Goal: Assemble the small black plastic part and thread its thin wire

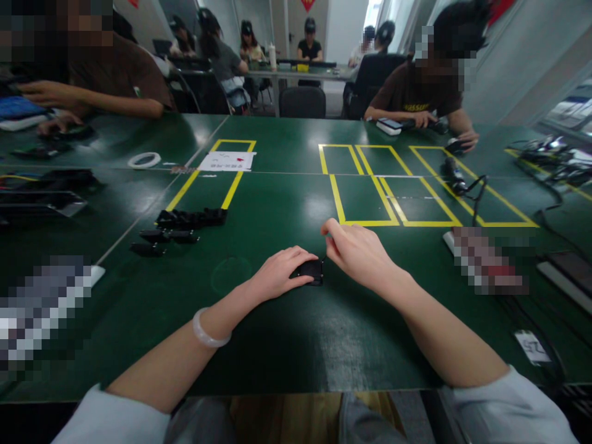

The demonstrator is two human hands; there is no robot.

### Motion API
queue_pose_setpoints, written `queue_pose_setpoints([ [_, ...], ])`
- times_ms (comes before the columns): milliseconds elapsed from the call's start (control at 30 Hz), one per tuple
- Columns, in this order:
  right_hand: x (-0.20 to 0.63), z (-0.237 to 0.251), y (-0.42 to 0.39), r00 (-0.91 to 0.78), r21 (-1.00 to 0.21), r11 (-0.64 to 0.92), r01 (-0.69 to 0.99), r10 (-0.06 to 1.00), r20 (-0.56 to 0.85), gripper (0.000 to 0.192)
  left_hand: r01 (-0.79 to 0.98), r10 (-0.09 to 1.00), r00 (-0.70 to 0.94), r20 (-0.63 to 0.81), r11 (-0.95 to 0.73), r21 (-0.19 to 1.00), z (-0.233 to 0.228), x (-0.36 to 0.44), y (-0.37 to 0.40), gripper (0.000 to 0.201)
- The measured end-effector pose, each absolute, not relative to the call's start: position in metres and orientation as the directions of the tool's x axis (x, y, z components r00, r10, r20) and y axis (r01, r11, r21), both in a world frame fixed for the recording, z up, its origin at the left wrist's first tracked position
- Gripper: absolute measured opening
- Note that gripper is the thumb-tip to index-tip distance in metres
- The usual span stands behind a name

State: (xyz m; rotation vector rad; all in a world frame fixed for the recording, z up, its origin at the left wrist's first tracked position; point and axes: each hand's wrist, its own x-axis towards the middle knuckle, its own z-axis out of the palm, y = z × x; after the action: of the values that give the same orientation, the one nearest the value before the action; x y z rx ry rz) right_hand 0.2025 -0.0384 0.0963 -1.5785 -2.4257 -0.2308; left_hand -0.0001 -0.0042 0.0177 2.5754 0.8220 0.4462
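My left hand (281, 271) lies palm down on a small black part (311, 270) on the green table (287, 333), its fingers wrapped over the part's left side. My right hand (355, 250) hovers just right of the part, fingers pinched together by its right end; what the fingertips hold, if anything, is too small to tell. A pale bangle (206, 331) sits on my left wrist.
A row of black parts (185, 219) lies left of centre, with a tape ring (143, 160) and a paper sheet (226, 161) beyond. Yellow tape boxes (370, 185) mark the table. Cables (467, 185) and devices lie right. Other people sit along the far edge.
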Motion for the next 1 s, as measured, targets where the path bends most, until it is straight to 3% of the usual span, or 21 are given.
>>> queue_pose_setpoints([
  [200, 0.2019, 0.0995, -0.0379, -0.375, 0.040, 0.376, 0.926, 0.899, 0.226, 0.029, 0.473, 0.600, 0.781, 0.174, -0.749, 0.463, 0.0177, -0.0002, -0.0049, 0.037],
  [433, 0.2012, 0.0989, -0.0399, -0.408, 0.026, 0.417, 0.908, 0.871, 0.275, 0.018, 0.476, 0.598, 0.785, 0.165, -0.751, 0.457, 0.0192, -0.0006, -0.0044, 0.037],
  [667, 0.2023, 0.0981, -0.0377, -0.397, 0.056, 0.396, 0.917, 0.885, 0.244, 0.026, 0.471, 0.602, 0.779, 0.176, -0.747, 0.470, 0.0193, 0.0001, -0.0048, 0.037],
  [1000, 0.2005, 0.0985, -0.0393, -0.414, 0.035, 0.420, 0.907, 0.872, 0.260, 0.019, 0.471, 0.594, 0.786, 0.168, -0.753, 0.460, 0.0182, 0.0002, -0.0039, 0.038],
])
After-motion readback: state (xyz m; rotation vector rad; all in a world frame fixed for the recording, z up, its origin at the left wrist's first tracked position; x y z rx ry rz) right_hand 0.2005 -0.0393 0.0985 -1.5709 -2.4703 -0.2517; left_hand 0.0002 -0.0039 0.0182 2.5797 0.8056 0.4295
